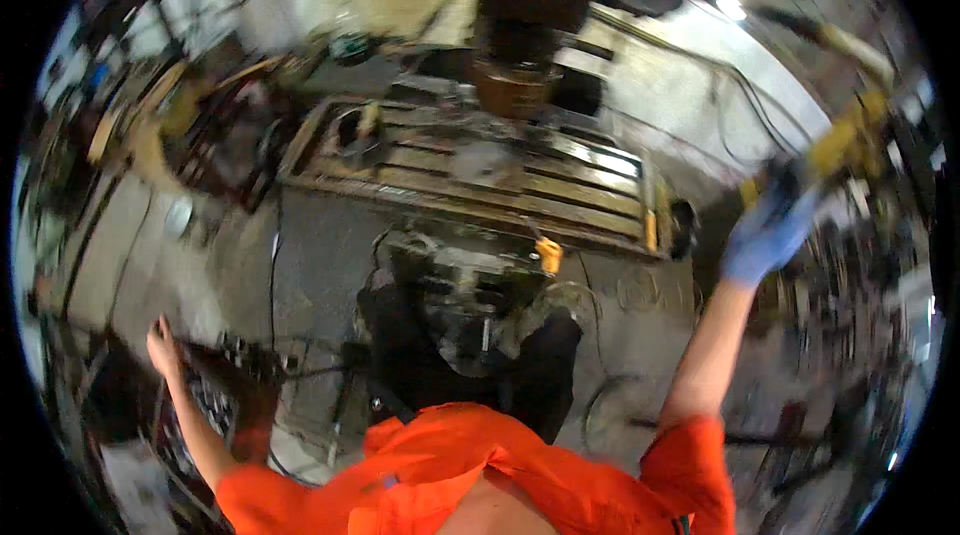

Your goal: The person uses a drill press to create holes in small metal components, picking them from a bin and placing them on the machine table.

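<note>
My left hand (164,348) is bare and hangs out at the left, away from the machine, its fingers curled in and nothing seen in them. A blue glove covers my right hand (768,235), stretched far to the right, with dark fingers or a dark thing at its tips. It reaches up to a yellow machine part (848,140); motion blur hides whether it grips this. In front of me stands a machine with a slotted metal table (430,160). A dark spindle head (515,60) with a brownish lower end hangs above the table.
A small yellow-orange object (547,255) sits at the table's front edge. A metal bin (230,390) of small parts stands by my left forearm. Cluttered metal and wooden pieces (160,135) lie at the far left. Cables (275,275) run over the floor.
</note>
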### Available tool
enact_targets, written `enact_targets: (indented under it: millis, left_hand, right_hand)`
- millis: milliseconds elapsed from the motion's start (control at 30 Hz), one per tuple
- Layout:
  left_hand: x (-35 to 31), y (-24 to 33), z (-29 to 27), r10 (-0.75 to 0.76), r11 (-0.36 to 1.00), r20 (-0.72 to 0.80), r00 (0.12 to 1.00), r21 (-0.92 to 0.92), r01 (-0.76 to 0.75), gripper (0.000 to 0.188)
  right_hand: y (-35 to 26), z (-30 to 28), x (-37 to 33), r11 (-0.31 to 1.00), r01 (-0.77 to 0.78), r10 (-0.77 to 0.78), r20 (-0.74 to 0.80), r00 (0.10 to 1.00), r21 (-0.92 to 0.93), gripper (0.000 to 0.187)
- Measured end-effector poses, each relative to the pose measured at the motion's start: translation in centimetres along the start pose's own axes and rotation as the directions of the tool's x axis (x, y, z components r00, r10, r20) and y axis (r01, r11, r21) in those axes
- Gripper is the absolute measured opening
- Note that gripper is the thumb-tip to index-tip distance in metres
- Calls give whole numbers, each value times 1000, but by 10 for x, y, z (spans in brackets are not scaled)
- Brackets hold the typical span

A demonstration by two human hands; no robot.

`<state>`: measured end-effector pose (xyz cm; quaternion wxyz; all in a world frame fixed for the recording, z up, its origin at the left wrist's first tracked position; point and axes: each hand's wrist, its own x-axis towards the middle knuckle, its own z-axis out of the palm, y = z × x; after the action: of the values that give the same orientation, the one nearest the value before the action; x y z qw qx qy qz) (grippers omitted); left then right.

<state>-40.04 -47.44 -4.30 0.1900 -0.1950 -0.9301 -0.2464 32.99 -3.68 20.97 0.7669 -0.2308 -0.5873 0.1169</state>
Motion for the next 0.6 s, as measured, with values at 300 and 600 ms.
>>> enact_targets:
  millis: [300,600]
  left_hand:
    - [-57,-19,-55,-155,947,306,939,-225,229,33]
    - [-82,23,-47,-209,973,465,861,187,136,41]
  right_hand:
    - [167,-67,-322,-14,-952,989,133,-57,-307,39]
    - [172,-31,-321,397,-699,897,89,434,-594,39]
